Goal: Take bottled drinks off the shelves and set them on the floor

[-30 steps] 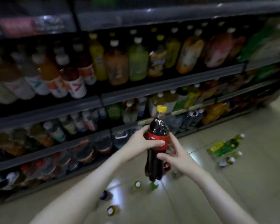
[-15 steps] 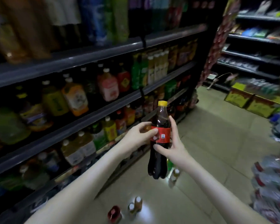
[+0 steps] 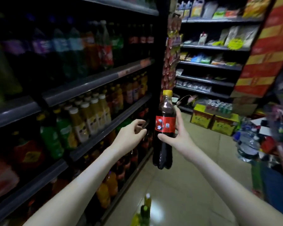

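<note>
Left hand [image 3: 129, 136] off cola bottle [image 3: 165, 126] since 0.5 s ago; now just left of it, apart, fingers loosely curled, holding nothing. Right hand [image 3: 180, 137] alone grips bottle at red label, thumb across near side, fingers up right side. Bottle upright, yellow cap on top, in mid-air above floor [image 3: 186, 185], just right of drinks shelves [image 3: 95, 84]. Shelves at left packed with bottles. Green and yellow floor bottles [image 3: 145, 207] at near edge, blurred. 2 yellow cartons [image 3: 203, 119] on floor, far right.
</note>
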Available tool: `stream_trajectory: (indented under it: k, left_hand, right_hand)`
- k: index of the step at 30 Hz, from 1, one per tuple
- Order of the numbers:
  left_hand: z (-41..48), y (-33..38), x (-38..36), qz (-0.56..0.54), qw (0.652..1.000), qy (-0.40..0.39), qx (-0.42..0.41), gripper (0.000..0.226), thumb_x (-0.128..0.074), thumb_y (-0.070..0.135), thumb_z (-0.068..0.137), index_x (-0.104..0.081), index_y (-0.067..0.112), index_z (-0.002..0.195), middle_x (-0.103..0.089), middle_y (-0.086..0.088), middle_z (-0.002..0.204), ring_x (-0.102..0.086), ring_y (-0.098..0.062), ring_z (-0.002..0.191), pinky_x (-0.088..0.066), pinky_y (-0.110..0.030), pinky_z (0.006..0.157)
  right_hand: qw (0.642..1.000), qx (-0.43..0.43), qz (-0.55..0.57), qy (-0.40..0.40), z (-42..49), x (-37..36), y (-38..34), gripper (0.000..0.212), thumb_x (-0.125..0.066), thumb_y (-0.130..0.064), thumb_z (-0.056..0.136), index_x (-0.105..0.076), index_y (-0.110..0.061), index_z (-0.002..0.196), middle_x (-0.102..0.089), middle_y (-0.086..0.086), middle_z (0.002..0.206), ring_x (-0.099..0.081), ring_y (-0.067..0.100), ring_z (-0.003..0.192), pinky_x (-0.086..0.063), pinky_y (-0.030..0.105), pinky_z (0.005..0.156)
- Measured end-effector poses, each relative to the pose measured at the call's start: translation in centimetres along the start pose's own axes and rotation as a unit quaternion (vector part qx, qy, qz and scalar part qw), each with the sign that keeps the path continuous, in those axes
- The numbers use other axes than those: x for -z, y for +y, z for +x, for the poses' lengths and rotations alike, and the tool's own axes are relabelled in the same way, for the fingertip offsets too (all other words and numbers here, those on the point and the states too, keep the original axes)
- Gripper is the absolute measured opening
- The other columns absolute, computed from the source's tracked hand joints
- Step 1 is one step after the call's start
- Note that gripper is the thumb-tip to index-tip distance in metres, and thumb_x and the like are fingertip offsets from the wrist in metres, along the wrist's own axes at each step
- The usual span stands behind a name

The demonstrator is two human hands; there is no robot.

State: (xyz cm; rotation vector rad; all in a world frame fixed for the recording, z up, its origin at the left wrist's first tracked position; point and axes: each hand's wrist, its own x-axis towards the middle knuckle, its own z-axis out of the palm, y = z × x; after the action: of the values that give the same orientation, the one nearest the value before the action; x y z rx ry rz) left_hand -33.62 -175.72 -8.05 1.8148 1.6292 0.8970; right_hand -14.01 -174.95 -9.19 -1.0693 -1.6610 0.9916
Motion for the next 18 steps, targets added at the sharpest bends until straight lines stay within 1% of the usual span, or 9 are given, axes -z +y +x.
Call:
stream_trajectory:
  k: [3,4,6,8,10,12,14,16,18]
  left_hand:
    - [7.7,2.6,-2.2,0.004,1.0,0.025,-0.013,0.035,-0.053,0.036,0.094,-0.052,0.034,0.129,-0.062,0.007,0.121,-0.057,-0.005,0.102,-0.04,-0.016,0.079]
    - [10.3,3.3,-2.9,0.005,0.999,0.043,-0.014,0.034,-0.054,0.034,0.094,-0.053,0.034,0.128,-0.063,0.007,0.12,-0.058,-0.006,0.101,-0.042,-0.018,0.081]
    - [15.4,4.9,-4.8,0.005,0.995,0.095,-0.022,0.032,-0.054,0.031,0.094,-0.055,0.033,0.125,-0.063,0.006,0.12,-0.059,-0.007,0.102,-0.045,-0.023,0.088]
    - [20.3,6.8,-7.6,-0.005,0.989,0.146,-0.038,0.03,-0.054,0.029,0.093,-0.057,0.031,0.123,-0.065,0.006,0.116,-0.059,-0.006,0.1,-0.045,-0.021,0.089]
    - [25.1,9.1,-10.7,-0.022,0.984,0.166,-0.054,0.027,-0.055,0.027,0.093,-0.06,0.03,0.119,-0.066,0.009,0.11,-0.058,0.0,0.093,-0.041,-0.008,0.081]
    - [29.8,11.1,-13.4,-0.036,0.982,0.172,-0.064,0.026,-0.053,0.023,0.094,-0.06,0.032,0.117,-0.068,0.011,0.107,-0.056,0.006,0.086,-0.036,0.001,0.071]
    - [34.0,12.4,-14.7,-0.048,0.983,0.168,-0.061,0.033,-0.048,0.022,0.096,-0.055,0.035,0.125,-0.067,0.01,0.11,-0.058,0.007,0.081,-0.04,-0.002,0.07]
    - [37.4,12.9,-14.8,-0.041,0.986,0.156,-0.051,0.041,-0.048,0.023,0.096,-0.047,0.041,0.132,-0.065,0.01,0.115,-0.06,0.004,0.088,-0.045,-0.01,0.077]
    - [40.2,12.7,-14.2,-0.012,0.986,0.158,-0.051,0.049,-0.053,0.026,0.092,-0.04,0.043,0.136,-0.062,0.012,0.12,-0.059,0.002,0.103,-0.045,-0.016,0.091]
  right_hand:
    - [0.999,0.032,0.0,0.021,6.8,5.5,1.9,0.104,-0.077,-0.015,0.08,-0.007,-0.054,0.146,-0.032,-0.043,0.129,-0.046,-0.026,0.106,-0.041,0.011,0.088]
    - [0.999,0.043,0.0,0.024,9.2,7.3,2.5,0.103,-0.077,-0.014,0.08,-0.007,-0.055,0.145,-0.033,-0.041,0.128,-0.046,-0.027,0.103,-0.042,0.009,0.084]
    - [0.997,0.07,0.003,0.02,14.1,10.7,3.9,0.104,-0.077,-0.015,0.08,-0.007,-0.059,0.143,-0.038,-0.026,0.138,-0.049,-0.022,0.107,-0.045,0.007,0.085]
    - [0.995,0.102,-0.01,0.01,18.9,14.1,5.3,0.105,-0.078,-0.018,0.079,-0.005,-0.065,0.139,-0.039,-0.01,0.148,-0.052,-0.004,0.12,-0.046,0.02,0.099]
    - [0.992,0.12,-0.024,0.006,23.3,17.4,6.4,0.107,-0.079,-0.021,0.078,-0.003,-0.068,0.137,-0.045,-0.006,0.145,-0.054,0.007,0.122,-0.043,0.039,0.106]
    - [0.99,0.137,-0.026,0.003,27.7,20.4,7.3,0.108,-0.079,-0.021,0.078,-0.001,-0.065,0.14,-0.043,-0.01,0.145,-0.052,0.003,0.122,-0.042,0.036,0.106]
    - [0.988,0.15,-0.02,-0.008,32.1,22.5,7.9,0.109,-0.079,-0.021,0.078,0.0,-0.06,0.143,-0.039,-0.017,0.143,-0.048,-0.002,0.121,-0.039,0.028,0.102]
    - [0.99,0.141,0.007,-0.014,36.2,23.6,8.5,0.109,-0.08,-0.02,0.077,-0.002,-0.053,0.146,-0.047,-0.02,0.131,-0.05,-0.007,0.113,-0.039,0.026,0.099]
    - [0.99,0.134,0.044,-0.014,40.3,23.8,9.5,0.102,-0.082,-0.019,0.074,-0.015,-0.041,0.148,-0.055,-0.019,0.122,-0.056,-0.004,0.109,-0.044,0.026,0.097]
